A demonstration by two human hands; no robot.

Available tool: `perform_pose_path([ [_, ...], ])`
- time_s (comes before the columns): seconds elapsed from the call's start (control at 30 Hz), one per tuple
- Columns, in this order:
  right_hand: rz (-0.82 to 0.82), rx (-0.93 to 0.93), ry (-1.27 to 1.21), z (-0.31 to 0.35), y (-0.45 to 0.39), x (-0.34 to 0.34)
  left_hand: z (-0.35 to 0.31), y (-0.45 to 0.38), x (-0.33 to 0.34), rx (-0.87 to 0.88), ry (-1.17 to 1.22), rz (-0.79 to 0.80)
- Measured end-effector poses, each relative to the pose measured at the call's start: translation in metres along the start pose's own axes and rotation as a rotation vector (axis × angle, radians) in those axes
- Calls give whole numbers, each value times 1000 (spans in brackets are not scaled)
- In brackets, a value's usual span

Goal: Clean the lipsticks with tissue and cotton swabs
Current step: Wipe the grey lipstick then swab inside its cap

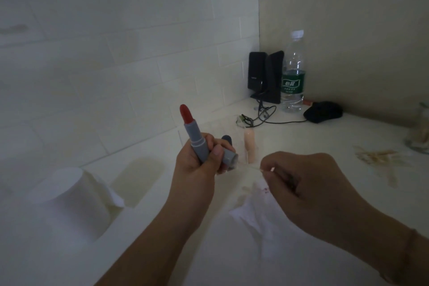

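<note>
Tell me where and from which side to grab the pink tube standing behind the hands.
Grip the pink tube around its middle, pinching across its width and coming from above or the right. It stands upright on the table, and the left hand holding the red lipstick and its cap crowds its left side; the right looks open.

water bottle (pixel 293 72), black speakers (pixel 265 75), black mouse (pixel 323 111) and tangled cable (pixel 262 117) in the table's far corner

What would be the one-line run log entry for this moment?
left hand: holds open red lipstick upright | right hand: pinches cotton swab | stained tissue: on table
</note>
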State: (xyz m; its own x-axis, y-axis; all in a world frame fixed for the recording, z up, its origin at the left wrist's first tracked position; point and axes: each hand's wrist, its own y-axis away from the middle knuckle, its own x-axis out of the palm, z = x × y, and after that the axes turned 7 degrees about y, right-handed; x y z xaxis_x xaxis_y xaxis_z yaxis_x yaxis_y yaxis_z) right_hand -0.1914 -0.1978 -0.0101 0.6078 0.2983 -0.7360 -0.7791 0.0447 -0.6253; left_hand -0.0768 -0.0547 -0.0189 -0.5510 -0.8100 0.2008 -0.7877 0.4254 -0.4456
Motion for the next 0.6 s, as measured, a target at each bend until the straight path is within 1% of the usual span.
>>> perform_pose_path([
  [0.1, 11, -26, -29, 2, 1, 1, -3, 0, 1, -22, 31, -13],
  [0.17, -2, -2, -17, 1, 0, -1, -5, 1, 2, -26, 40, -1],
  [0.3, 37, -22, -33, 3, 1, 0, -4, 0, 1, -27, 43, -6],
  [0.4, 12, -12, -40, 0, 1, -1, -2, 0, 0, -42, 48, -4],
  [0.5, 38, -17, -9, 2, 1, -2, -2, -1, 0, -42, 57, 8],
  [0.6, 18, -22, -55, 2, 2, -2, -2, -1, 1, -59, 72, 12],
])
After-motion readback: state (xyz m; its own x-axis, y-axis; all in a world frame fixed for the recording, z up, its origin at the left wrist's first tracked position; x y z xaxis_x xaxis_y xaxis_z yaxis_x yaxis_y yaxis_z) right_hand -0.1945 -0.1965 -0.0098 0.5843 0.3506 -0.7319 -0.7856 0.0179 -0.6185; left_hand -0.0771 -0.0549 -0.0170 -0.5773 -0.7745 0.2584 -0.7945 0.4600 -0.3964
